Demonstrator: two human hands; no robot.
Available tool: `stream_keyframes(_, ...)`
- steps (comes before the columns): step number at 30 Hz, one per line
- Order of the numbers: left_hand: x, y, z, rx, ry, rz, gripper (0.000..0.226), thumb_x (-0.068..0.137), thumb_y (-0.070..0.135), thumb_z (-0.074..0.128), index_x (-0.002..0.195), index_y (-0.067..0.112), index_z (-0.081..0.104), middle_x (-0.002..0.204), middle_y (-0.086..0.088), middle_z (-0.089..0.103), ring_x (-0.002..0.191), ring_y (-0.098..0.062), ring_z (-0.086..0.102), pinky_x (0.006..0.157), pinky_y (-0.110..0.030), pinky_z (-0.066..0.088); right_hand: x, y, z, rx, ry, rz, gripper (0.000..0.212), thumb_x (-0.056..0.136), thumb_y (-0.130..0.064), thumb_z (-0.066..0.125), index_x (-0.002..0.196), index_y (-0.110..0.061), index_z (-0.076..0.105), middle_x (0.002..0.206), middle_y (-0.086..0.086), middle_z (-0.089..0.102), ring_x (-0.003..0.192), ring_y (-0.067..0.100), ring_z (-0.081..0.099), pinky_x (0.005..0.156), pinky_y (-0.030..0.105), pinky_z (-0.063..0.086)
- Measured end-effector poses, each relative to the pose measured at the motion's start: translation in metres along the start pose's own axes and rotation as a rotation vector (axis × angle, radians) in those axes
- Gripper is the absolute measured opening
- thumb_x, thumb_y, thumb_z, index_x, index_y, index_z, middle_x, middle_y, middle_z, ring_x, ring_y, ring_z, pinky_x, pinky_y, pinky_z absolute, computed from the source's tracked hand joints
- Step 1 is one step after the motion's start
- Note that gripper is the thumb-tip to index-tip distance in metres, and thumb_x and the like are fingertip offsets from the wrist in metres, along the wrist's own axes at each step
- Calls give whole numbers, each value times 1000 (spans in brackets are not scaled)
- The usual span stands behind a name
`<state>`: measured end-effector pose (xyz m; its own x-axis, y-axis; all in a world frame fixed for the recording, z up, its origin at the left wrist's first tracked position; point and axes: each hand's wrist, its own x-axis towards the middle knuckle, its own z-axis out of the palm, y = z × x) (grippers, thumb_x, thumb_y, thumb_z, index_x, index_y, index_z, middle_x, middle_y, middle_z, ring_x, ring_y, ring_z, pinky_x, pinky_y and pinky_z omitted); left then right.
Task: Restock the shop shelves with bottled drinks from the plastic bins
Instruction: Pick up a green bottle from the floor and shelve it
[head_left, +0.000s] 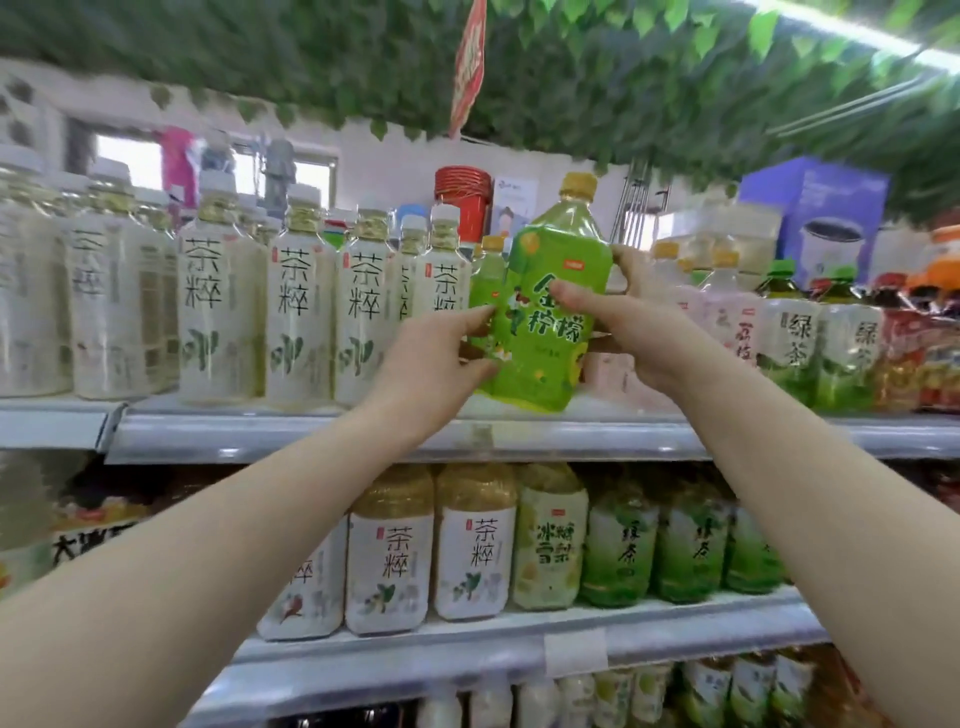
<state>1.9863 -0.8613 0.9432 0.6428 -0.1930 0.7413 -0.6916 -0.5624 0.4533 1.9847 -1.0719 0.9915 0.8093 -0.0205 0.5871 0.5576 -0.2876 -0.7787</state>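
Observation:
A large bottle with a bright green label and yellow cap (545, 291) stands tilted to the left on the top shelf (363, 434), its base at the shelf's front edge. My right hand (631, 322) grips its right side, thumb across the label and fingers behind. My left hand (441, 358) pinches the lower left of the label with thumb and fingertips. A second bottle of the same kind (487, 280) stands just behind on the left.
White-labelled tea bottles (296, 312) fill the top shelf to the left; pink, green-tea and red-labelled bottles (789, 338) stand to the right. The lower shelf (519, 644) carries more tea bottles. Artificial leaves (571, 78) hang overhead.

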Motion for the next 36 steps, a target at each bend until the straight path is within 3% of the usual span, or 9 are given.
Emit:
stream_keyframes(3, 1, -3, 7, 87, 24, 31, 61, 88, 12, 71, 143, 23, 50, 125, 3, 66, 101, -9, 66, 96, -31, 51, 15, 11, 0, 4, 4, -38, 76, 78, -29, 86, 140, -23, 43, 117, 7, 71, 91, 19, 75, 69, 34, 61)
stream_keyframes(7, -2, -7, 21, 128, -43, 24, 64, 89, 7, 68, 147, 18, 43, 145, -2, 51, 118, -17, 59, 104, -39, 47, 32, 21, 2, -70, 4, -48, 100, 47, -63, 90, 133, -38, 45, 116, 4, 71, 98, 26, 73, 84, 51, 60)
stream_keyframes(14, -1, -16, 44, 329, -153, -44, 66, 91, 6, 63, 151, 20, 38, 154, -4, 40, 131, -25, 49, 108, -40, 42, 55, 48, 7, -81, -79, -59, 104, 43, -71, 88, 133, -48, 41, 121, 1, 69, 108, 26, 69, 92, 55, 57)
stream_keyframes(19, -6, -27, 50, 389, -115, -60, 62, 92, 8, 61, 149, 21, 42, 147, -4, 43, 125, -24, 51, 106, -40, 43, 62, 59, 17, -8, -168, -32, 94, 65, -47, 90, 143, -40, 38, 122, 5, 65, 113, 26, 66, 94, 54, 57)
stream_keyframes(22, -9, -33, 48, 351, -43, -29, 58, 89, 2, 59, 143, 21, 51, 135, -4, 49, 114, -25, 56, 100, -39, 46, 66, 63, 22, 37, -201, 10, 109, 52, -57, 89, 147, -40, 37, 130, 6, 64, 119, 27, 62, 96, 53, 55)
stream_keyframes(24, -11, -35, 47, 358, -36, -6, 58, 89, 1, 59, 142, 21, 52, 133, -4, 50, 112, -24, 57, 98, -39, 47, 69, 66, 23, 45, -207, 33, 108, 51, -62, 90, 145, -41, 40, 134, 6, 62, 121, 27, 61, 98, 53, 54)
stream_keyframes(29, -13, -39, 45, 357, -51, 12, 57, 90, 4, 61, 144, 19, 50, 138, -3, 49, 117, -23, 55, 100, -41, 47, 68, 69, 26, 31, -212, 45, 82, 77, -47, 83, 147, -36, 41, 127, 6, 66, 113, 23, 67, 95, 50, 56)
stream_keyframes(33, -15, -40, 41, 363, -65, 19, 57, 92, 7, 60, 146, 20, 47, 144, -1, 48, 128, -21, 49, 108, -37, 40, 59, 65, 30, 6, -141, 57, 112, 51, -70, 86, 148, -39, 40, 132, 6, 64, 119, 25, 62, 98, 53, 54)
stream_keyframes(36, -17, -43, 40, 332, -73, 36, 58, 92, 11, 62, 146, 22, 45, 144, 1, 49, 136, -20, 41, 112, -36, 34, 45, 62, 32, -40, -66, 68, 94, 75, -54, 81, 153, -32, 33, 134, 7, 59, 116, 20, 62, 102, 48, 52)
